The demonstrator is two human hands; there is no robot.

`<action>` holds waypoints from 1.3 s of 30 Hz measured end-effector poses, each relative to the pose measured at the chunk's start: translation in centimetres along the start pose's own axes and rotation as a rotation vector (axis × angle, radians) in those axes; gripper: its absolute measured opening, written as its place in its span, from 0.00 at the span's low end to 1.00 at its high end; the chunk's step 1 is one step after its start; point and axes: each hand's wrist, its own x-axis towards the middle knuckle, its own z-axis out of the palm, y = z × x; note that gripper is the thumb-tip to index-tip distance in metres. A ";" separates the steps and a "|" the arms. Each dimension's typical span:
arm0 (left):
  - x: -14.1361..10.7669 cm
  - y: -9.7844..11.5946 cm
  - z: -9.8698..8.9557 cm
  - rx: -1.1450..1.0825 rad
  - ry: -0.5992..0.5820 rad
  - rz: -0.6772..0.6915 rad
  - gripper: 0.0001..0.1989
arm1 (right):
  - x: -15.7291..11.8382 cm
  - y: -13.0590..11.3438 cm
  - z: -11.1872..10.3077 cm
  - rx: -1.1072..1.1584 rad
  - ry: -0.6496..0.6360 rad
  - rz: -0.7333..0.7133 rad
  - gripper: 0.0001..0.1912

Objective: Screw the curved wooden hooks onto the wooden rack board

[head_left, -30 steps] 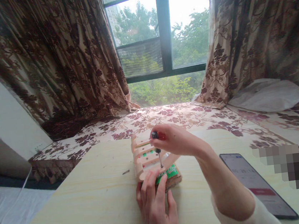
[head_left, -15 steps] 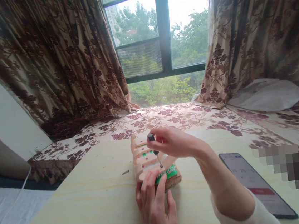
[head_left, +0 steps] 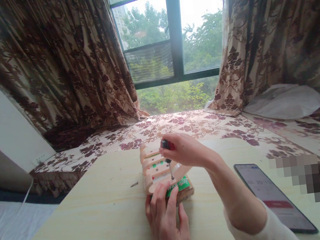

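My right hand point(head_left: 185, 150) is closed around the dark handle of a screwdriver point(head_left: 165, 145). The screwdriver stands nearly upright, and its tip meets a screw head point(head_left: 172, 178) in a pale wooden slat. That slat belongs to a small slatted wooden frame point(head_left: 158, 170) with scalloped side pieces. Beneath the frame lies a green-printed package point(head_left: 186, 183) with a brownish edge. My left hand point(head_left: 169, 225) grips the near end of the frame, fingers over the wood; its thumb side is near the package. A loose screw point(head_left: 134, 184) rests on the table left of the frame.
A phone point(head_left: 275, 199) with a lit timer screen lies on the pale wooden table point(head_left: 102, 219) by my right forearm. Beyond the table is a ledge with a floral cover point(head_left: 172, 124), below a window between patterned curtains. A white plastic bag point(head_left: 285, 102) sits at right.
My right hand has shifted slightly to the right, and the screwdriver has gone from leaning left to nearly upright, its tip staying at the screw. My left hand has not moved.
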 end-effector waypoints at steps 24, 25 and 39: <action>-0.1 -0.2 0.3 -0.015 0.023 0.008 0.20 | 0.1 0.1 0.0 0.017 -0.018 0.016 0.17; -0.1 -0.2 0.3 -0.013 0.025 0.009 0.21 | 0.1 0.1 0.0 0.002 -0.016 0.022 0.17; -0.2 -0.2 0.2 -0.009 0.027 -0.005 0.21 | 0.0 0.2 0.1 -0.025 0.026 -0.004 0.12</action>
